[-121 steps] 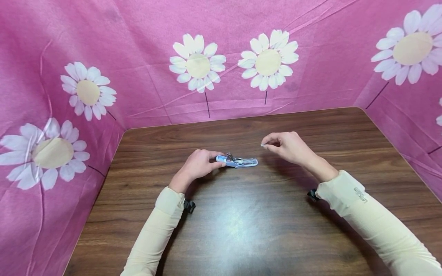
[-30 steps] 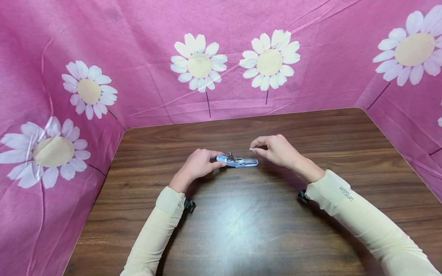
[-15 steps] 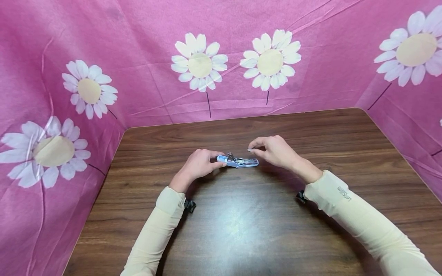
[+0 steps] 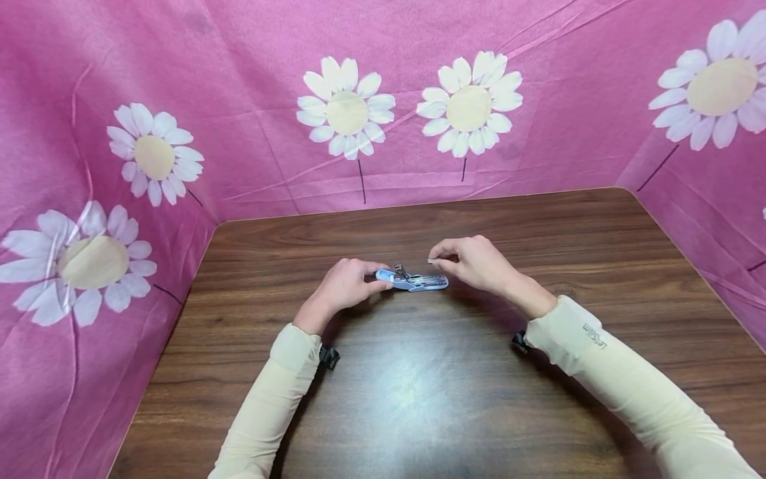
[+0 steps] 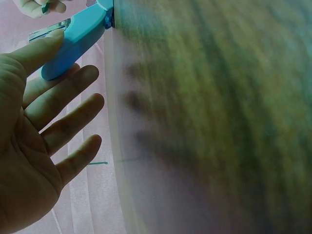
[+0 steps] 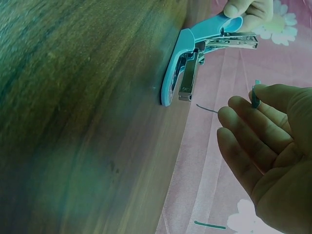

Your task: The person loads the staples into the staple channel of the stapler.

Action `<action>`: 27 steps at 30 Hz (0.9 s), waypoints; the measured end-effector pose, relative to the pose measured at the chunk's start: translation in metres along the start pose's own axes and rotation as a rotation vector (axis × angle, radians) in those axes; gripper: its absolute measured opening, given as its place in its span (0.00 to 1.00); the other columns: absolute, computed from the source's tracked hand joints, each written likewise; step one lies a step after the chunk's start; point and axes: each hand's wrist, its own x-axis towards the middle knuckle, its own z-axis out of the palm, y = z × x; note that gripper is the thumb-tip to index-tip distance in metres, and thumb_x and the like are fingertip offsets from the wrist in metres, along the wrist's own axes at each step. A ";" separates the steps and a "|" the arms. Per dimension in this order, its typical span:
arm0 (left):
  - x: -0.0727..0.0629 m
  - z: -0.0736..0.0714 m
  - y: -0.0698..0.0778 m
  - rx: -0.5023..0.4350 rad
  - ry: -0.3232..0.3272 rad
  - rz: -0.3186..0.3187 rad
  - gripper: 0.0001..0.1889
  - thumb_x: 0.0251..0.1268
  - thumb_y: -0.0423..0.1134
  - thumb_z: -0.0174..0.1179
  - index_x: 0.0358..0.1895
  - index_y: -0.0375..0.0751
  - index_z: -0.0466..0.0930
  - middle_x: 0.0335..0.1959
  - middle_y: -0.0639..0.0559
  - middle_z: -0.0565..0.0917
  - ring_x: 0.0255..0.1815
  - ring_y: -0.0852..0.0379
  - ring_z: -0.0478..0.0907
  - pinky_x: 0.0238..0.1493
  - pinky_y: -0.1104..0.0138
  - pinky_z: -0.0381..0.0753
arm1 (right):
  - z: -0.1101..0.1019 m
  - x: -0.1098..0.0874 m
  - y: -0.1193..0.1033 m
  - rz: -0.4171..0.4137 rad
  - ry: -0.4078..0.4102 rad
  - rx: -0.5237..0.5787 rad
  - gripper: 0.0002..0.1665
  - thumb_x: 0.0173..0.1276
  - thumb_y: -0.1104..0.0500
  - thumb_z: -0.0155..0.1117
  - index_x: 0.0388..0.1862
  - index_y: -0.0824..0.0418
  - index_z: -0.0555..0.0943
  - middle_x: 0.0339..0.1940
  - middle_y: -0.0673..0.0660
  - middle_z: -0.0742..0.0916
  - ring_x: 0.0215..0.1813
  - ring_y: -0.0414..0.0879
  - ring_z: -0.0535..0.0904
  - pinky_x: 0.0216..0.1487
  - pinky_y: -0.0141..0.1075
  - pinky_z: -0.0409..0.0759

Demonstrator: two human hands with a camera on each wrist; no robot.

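A light blue stapler (image 4: 413,283), folded wide apart at its hinge, stands on the wooden table in the head view. My left hand (image 4: 344,285) pinches the end of its blue handle (image 5: 80,36) between thumb and forefinger, the other fingers spread. In the right wrist view the metal magazine (image 6: 187,80) and a second metal part (image 6: 239,40) of the stapler show. Just above and right of the base, my right hand (image 4: 479,263) pinches a short strip of staples (image 6: 256,96) between thumb and forefinger, apart from the stapler.
The brown wood-grain table (image 4: 395,386) has a rounded far edge. A pink cloth with white daisies (image 4: 251,100) hangs behind it and at both sides. A black wrist strap piece (image 4: 328,357) shows under the left sleeve, another (image 4: 520,342) under the right.
Over the four seconds my right hand has come left and slightly nearer with the staple strip, closer to the stapler; in the last half second it barely shifts. The left hand and stapler stay put.
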 end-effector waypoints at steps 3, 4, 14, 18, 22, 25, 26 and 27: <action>0.000 0.000 0.000 -0.002 -0.002 0.001 0.20 0.65 0.57 0.67 0.57 0.56 0.87 0.21 0.62 0.79 0.26 0.60 0.71 0.37 0.65 0.76 | 0.000 0.000 0.000 0.000 0.001 0.002 0.08 0.70 0.55 0.67 0.45 0.52 0.89 0.43 0.49 0.92 0.46 0.44 0.89 0.49 0.45 0.83; 0.000 0.000 0.000 -0.003 -0.003 0.002 0.21 0.65 0.57 0.67 0.57 0.56 0.87 0.21 0.62 0.79 0.26 0.60 0.71 0.37 0.65 0.76 | 0.000 0.000 0.000 0.001 0.001 0.001 0.08 0.70 0.55 0.67 0.45 0.52 0.89 0.43 0.49 0.92 0.46 0.44 0.89 0.49 0.45 0.83; 0.000 0.000 0.000 -0.003 0.000 0.002 0.19 0.66 0.56 0.66 0.56 0.56 0.87 0.25 0.63 0.81 0.25 0.61 0.71 0.37 0.66 0.75 | 0.002 0.001 0.001 0.004 -0.009 -0.009 0.08 0.71 0.54 0.67 0.45 0.52 0.89 0.43 0.49 0.92 0.45 0.44 0.89 0.49 0.45 0.83; 0.001 0.001 -0.001 0.001 0.004 0.008 0.18 0.66 0.56 0.66 0.56 0.57 0.87 0.26 0.63 0.82 0.25 0.61 0.70 0.36 0.66 0.74 | 0.004 0.001 0.002 0.008 -0.006 -0.005 0.08 0.70 0.54 0.68 0.45 0.52 0.89 0.43 0.49 0.92 0.46 0.44 0.89 0.49 0.46 0.83; 0.001 0.000 -0.001 0.001 0.003 0.007 0.18 0.66 0.56 0.66 0.55 0.56 0.87 0.25 0.62 0.81 0.25 0.61 0.69 0.35 0.67 0.74 | 0.006 0.001 0.004 0.008 -0.007 -0.010 0.08 0.71 0.54 0.68 0.45 0.52 0.89 0.43 0.49 0.92 0.43 0.43 0.88 0.47 0.45 0.83; 0.001 0.000 -0.001 -0.002 -0.002 0.004 0.18 0.66 0.56 0.66 0.56 0.56 0.87 0.25 0.62 0.81 0.25 0.60 0.68 0.35 0.67 0.73 | 0.008 0.001 0.005 0.010 -0.006 -0.015 0.08 0.71 0.54 0.68 0.45 0.51 0.89 0.42 0.48 0.92 0.39 0.41 0.86 0.44 0.43 0.82; 0.001 0.000 -0.001 -0.003 -0.004 0.003 0.19 0.66 0.56 0.66 0.56 0.56 0.87 0.25 0.62 0.81 0.25 0.60 0.68 0.35 0.67 0.73 | 0.009 0.001 0.005 0.010 -0.007 -0.016 0.07 0.71 0.54 0.68 0.44 0.51 0.89 0.42 0.47 0.92 0.38 0.40 0.85 0.43 0.42 0.81; 0.001 0.000 -0.001 -0.004 -0.007 0.001 0.19 0.66 0.56 0.66 0.56 0.56 0.87 0.25 0.62 0.81 0.25 0.60 0.68 0.35 0.67 0.73 | 0.009 0.001 0.005 0.009 -0.008 -0.018 0.07 0.71 0.54 0.68 0.44 0.51 0.89 0.42 0.47 0.92 0.38 0.40 0.85 0.42 0.42 0.81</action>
